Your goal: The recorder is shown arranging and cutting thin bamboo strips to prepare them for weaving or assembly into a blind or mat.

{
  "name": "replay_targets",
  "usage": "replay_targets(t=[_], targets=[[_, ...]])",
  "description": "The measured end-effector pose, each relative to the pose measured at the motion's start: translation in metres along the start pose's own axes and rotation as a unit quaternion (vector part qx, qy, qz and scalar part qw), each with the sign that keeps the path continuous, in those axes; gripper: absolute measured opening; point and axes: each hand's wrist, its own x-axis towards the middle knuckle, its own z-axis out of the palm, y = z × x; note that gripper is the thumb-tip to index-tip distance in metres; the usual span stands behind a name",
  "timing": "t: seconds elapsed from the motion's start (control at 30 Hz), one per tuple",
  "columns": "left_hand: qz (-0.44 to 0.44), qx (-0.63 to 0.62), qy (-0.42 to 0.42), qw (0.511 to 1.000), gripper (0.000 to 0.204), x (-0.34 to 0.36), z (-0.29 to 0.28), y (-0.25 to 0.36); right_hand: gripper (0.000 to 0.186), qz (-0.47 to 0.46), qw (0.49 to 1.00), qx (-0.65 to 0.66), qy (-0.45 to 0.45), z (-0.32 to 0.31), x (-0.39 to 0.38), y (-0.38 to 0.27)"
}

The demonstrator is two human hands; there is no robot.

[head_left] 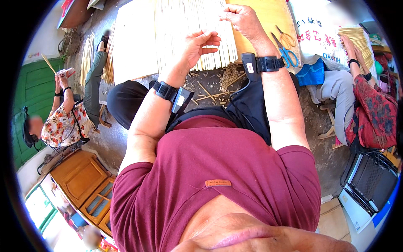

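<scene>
Pale thin strips [189, 19], like split bamboo or straw, lie side by side in a flat sheet on the work board in front of me. My left hand [201, 47] hovers over their near ends, its fingers curled in and the thumb close to the index finger. Further forward and to the right, my right hand [244, 22] is at the sheet's right edge, thumb and fingers pinched together. Whatever either hand holds is too fine to make out. Blue-handled scissors [288, 56] and orange-handled scissors [287, 39] rest right of my right wrist.
Short offcuts [226, 80] litter the floor below the board's near edge. A person [67, 122] at left holds a few strips; bundled strips [87, 59] stand nearby. At right another person [373, 105] handles strips [359, 42] beside a white printed sack [312, 31].
</scene>
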Motion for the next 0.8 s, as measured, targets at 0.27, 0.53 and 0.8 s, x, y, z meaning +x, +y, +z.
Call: replay_targets(t=[0.27, 0.53, 0.8], targets=[[0.074, -0.246, -0.025, 0.966, 0.004, 0.014, -0.021, 0.013, 0.019, -0.138, 0.977, -0.134, 0.097, 0.002, 0.020, 0.046], [0.156, -0.121, 0.092, 0.976, 0.016, 0.026, -0.002, 0.010, 0.013, -0.275, 0.920, -0.269, -0.076, 0.031, -0.017, 0.021], [0.181, 0.023, 0.100, 0.978, 0.016, 0.019, 0.008, -0.004, 0.020, -0.132, 0.989, 0.000, -0.064, 0.010, 0.002, 0.026]])
